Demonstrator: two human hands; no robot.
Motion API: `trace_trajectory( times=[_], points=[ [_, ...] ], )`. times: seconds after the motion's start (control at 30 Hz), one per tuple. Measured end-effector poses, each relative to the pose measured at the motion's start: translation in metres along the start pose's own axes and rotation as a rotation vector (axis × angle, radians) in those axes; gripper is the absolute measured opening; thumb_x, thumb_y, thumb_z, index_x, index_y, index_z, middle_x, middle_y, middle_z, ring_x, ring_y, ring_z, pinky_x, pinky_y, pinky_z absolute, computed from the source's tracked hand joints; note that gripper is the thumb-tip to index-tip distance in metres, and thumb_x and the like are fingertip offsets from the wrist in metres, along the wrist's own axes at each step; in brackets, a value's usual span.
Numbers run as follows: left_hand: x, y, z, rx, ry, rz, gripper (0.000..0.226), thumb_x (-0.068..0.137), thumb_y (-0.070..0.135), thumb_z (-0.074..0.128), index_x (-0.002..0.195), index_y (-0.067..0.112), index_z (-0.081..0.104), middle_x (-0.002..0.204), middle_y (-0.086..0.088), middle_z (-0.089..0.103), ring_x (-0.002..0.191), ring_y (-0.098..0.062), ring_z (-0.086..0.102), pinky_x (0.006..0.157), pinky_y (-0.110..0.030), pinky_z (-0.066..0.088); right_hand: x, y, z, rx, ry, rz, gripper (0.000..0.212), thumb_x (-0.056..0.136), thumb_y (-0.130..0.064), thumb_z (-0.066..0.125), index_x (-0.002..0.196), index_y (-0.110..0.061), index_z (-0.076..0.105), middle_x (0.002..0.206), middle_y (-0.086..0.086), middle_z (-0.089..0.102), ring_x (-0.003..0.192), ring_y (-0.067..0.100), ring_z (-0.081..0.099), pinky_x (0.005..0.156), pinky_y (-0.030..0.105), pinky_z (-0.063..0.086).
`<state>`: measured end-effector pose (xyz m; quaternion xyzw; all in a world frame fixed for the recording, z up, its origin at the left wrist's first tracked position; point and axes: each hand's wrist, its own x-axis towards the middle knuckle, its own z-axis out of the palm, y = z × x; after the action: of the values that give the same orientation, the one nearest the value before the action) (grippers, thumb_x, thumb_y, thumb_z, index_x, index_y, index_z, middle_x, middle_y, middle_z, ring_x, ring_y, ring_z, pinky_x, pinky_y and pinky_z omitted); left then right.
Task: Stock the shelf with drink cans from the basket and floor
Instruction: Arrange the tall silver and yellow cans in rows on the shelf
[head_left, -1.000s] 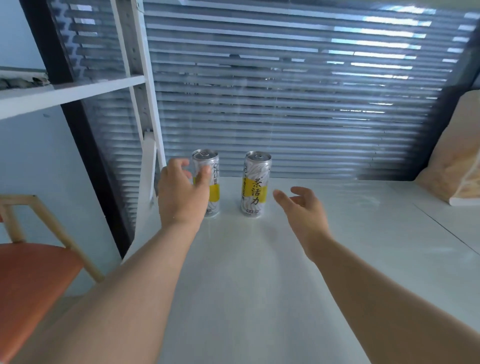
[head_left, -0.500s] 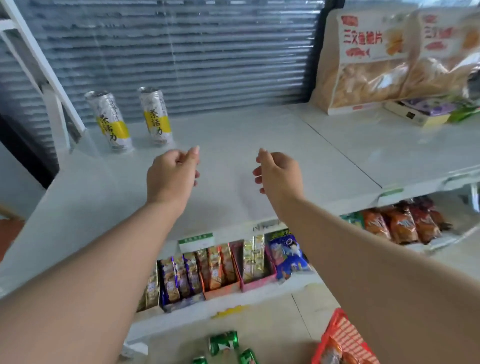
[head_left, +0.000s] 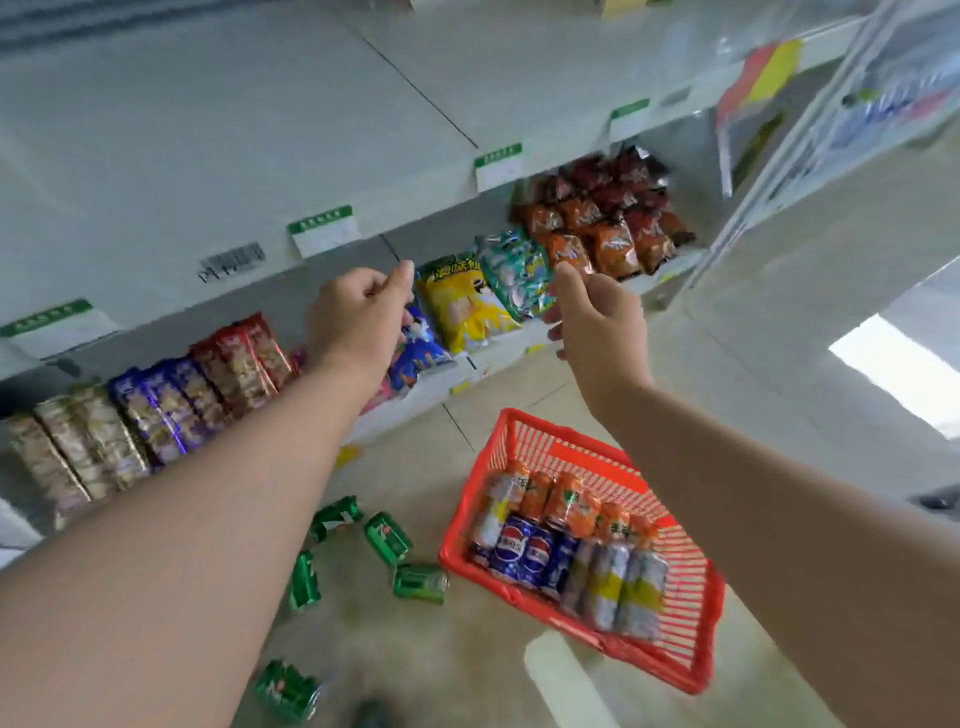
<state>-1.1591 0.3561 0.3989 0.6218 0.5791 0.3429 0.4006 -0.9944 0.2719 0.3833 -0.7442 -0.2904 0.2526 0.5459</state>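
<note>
My left hand (head_left: 358, 317) and right hand (head_left: 597, 322) hung loosely curled, holding nothing. Most stocking remained, I judged: basket (head_left: 696, 618) full of cans (head_left: 540, 551) by the shelf (head_left: 218, 135) front edge, green cans (head_left: 387, 538) on the floor.

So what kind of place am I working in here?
Most likely a small shop or convenience store: white shelves with green-topped price tags on the edges, rows of packaged snacks below, and a red shopping basket of drink cans on the floor.

Green cans (head_left: 387, 538), red basket (head_left: 691, 670) on floor (head_left: 467, 665)
</note>
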Motion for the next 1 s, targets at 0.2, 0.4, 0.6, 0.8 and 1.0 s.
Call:
trace_trajectory(
  times=[0.2, 0.4, 0.6, 0.8, 1.0],
  points=[
    [-0.037, -0.061, 0.097, 0.020, -0.244, -0.135, 0.034, 0.090, 0.039, 0.057, 0.068, 0.013, 0.060, 0.062, -0.003, 0.061, 0.051, -0.017, 0.052, 0.062, -0.031, 0.043, -0.008, 0.104, -0.056, -0.063, 0.072, 0.171, 0.035, 0.097, -0.038, 0.048, 0.079, -0.013, 0.064, 0.069, 0.000, 0.065, 0.065, 0.017, 0.059, 0.064, 0.038, 0.048],
    [-0.072, -0.142, 0.173, 0.110, -0.458, -0.229, 0.041, 0.084, 0.053, 0.056, 0.072, 0.014, 0.064, 0.068, -0.005, 0.068, 0.062, -0.020, 0.060, 0.074, -0.040, 0.053, -0.023, 0.217, -0.078, -0.107, 0.135, 0.343, 0.037, 0.098, -0.041, 0.047, 0.078, -0.016, 0.063, 0.075, 0.010, 0.066, 0.068, 0.021, 0.059, 0.064, 0.043, 0.048],
    [-0.108, -0.218, 0.248, 0.125, -0.646, -0.361, 0.036, 0.088, 0.044, 0.060, 0.083, 0.009, 0.061, 0.076, -0.004, 0.067, 0.070, -0.020, 0.060, 0.074, -0.039, 0.053, -0.039, 0.330, -0.101, -0.164, 0.269, 0.527, 0.050, 0.096, -0.045, 0.049, 0.087, 0.001, 0.065, 0.078, 0.021, 0.067, 0.067, 0.022, 0.055, 0.067, 0.043, 0.048],
    [-0.149, -0.293, 0.332, 0.223, -0.854, -0.466, 0.038, 0.083, 0.053, 0.062, 0.096, 0.018, 0.062, 0.098, -0.001, 0.065, 0.096, -0.025, 0.061, 0.089, -0.042, 0.052, -0.065, 0.436, -0.134, -0.268, 0.281, 0.699, 0.045, 0.093, -0.051, 0.050, 0.070, -0.015, 0.061, 0.070, 0.003, 0.065, 0.071, 0.024, 0.059, 0.078, 0.051, 0.053],
    [-0.189, -0.338, 0.400, 0.398, -0.991, -0.483, 0.078, 0.079, 0.057, 0.065, 0.137, 0.009, 0.042, 0.138, -0.007, 0.048, 0.126, -0.027, 0.047, 0.098, -0.036, 0.040, -0.086, 0.501, -0.138, -0.282, 0.220, 0.737, 0.039, 0.097, -0.047, 0.047, 0.095, -0.014, 0.067, 0.090, 0.002, 0.066, 0.085, 0.018, 0.055, 0.080, 0.036, 0.045]
  ],
)
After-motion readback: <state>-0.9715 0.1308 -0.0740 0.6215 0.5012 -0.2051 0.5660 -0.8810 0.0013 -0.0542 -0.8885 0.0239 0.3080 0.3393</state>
